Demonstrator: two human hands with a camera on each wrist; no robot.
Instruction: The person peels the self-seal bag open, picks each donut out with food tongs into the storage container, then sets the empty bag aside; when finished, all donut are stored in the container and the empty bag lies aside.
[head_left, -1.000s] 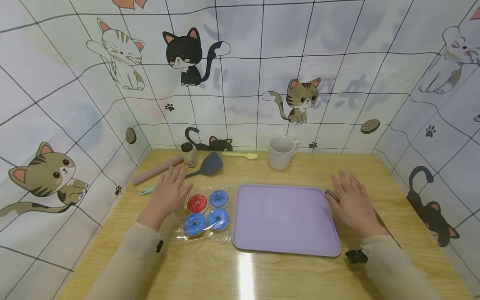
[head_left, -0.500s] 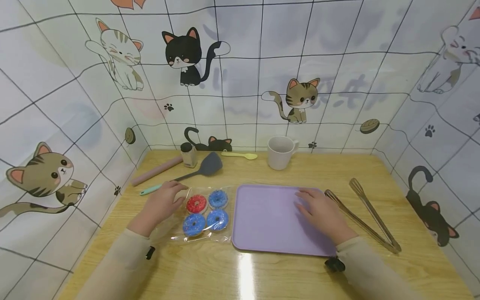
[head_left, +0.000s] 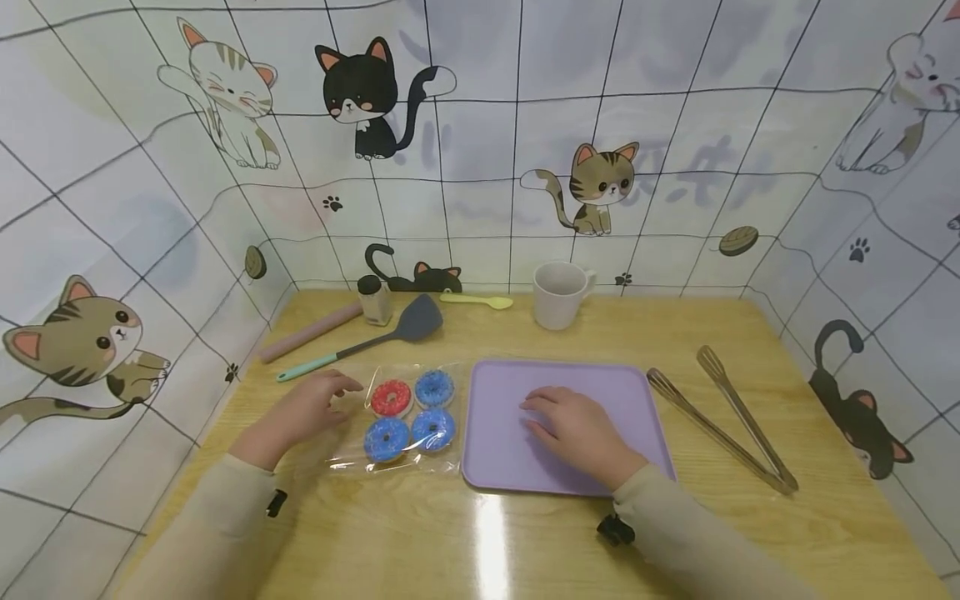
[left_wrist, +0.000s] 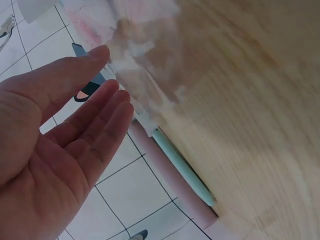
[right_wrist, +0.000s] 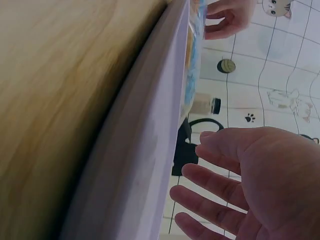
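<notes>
At the left edge of a clear plastic pack, my left hand (head_left: 311, 408) hovers with loosely bent fingers and holds nothing. The pack (head_left: 352, 454) contains one red donut (head_left: 392, 398) and several blue donuts (head_left: 387, 439), all sprinkled. In the left wrist view the thumb and fingers (left_wrist: 107, 125) are apart, near the crinkled plastic (left_wrist: 150, 75). Over the purple tray (head_left: 495, 467) is my right hand (head_left: 581, 433), fingers relaxed and pointing left. The right wrist view has its fingers (right_wrist: 210, 205) spread above the tray rim (right_wrist: 167, 125), gripping nothing.
Metal tongs (head_left: 742, 425) lie spread to the right of the tray. Behind it stands a grey mug (head_left: 557, 300). At the back left are a turner (head_left: 420, 319), a rolling pin (head_left: 311, 333), a black-capped shaker (head_left: 373, 302) and a yellow spoon (head_left: 480, 300).
My right hand has moved left from over the tongs to above the tray, uncovering the tongs. My left hand has shifted slightly left and down, its fingers bending more. The view has tilted down slightly.
</notes>
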